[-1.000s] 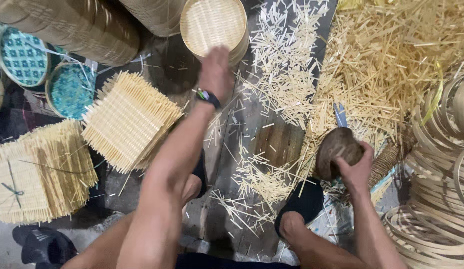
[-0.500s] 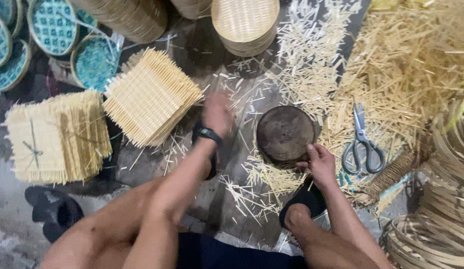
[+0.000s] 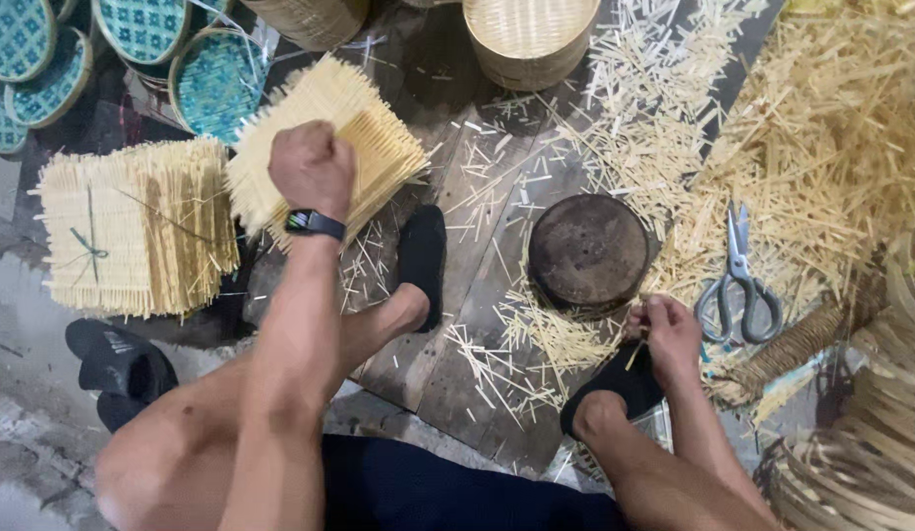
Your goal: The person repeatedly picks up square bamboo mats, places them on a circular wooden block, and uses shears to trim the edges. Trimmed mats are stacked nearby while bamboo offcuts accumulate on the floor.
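- Left hand (image 3: pixel 313 169): arm stretched far-left across the knee, black wristband (image 3: pixel 315 223) on, fist closed over the near edge of a woven bamboo mat stack (image 3: pixel 379 138).
- That stack lies tilted, corners pointing far and right, long axis running near-left to far-right; a second tied mat bundle (image 3: pixel 133 226) sits just left of it.
- Right hand (image 3: pixel 669 339): low, near the right foot, fingers pinched on a thin bamboo sliver (image 3: pixel 636 354); the sliver slants near-left.
- Dark round block (image 3: pixel 588 254) just far-left of the right hand.
- Scissors (image 3: pixel 740 285) right of the block, blades pointing far, on loose bamboo sticks (image 3: pixel 831 147).
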